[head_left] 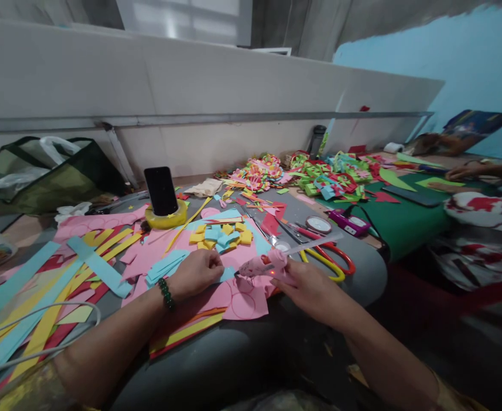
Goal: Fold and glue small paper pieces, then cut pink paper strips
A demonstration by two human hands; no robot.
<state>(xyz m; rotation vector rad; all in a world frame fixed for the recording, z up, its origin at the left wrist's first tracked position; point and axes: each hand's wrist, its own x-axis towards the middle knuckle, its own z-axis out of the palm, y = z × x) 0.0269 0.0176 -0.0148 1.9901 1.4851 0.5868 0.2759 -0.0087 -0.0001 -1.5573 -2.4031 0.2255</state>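
My right hand (pixel 308 288) is wrapped round a pink hot glue gun (pixel 261 265), a clear glue stick jutting from its back and a small red light glowing on its side. Its nozzle points left, close to a small light-blue paper piece (pixel 227 275). That piece is pinched in the closed fingers of my left hand (pixel 199 271). Just beyond lies a cluster of yellow and blue paper loops (pixel 223 236) on pink paper. More blue strips (pixel 167 267) are stacked beside my left wrist. Circles are drawn on the pink sheet (pixel 245 302) under the gun.
Scissors with yellow and red handles (pixel 336 265) lie right of the gun, near a tape roll (pixel 318 224). A phone (pixel 160 191) stands in a yellow tape roll. Paper strips (pixel 57 302) and a white cable (pixel 40 311) cover the left. Another person's hand (pixel 469 170) is at far right.
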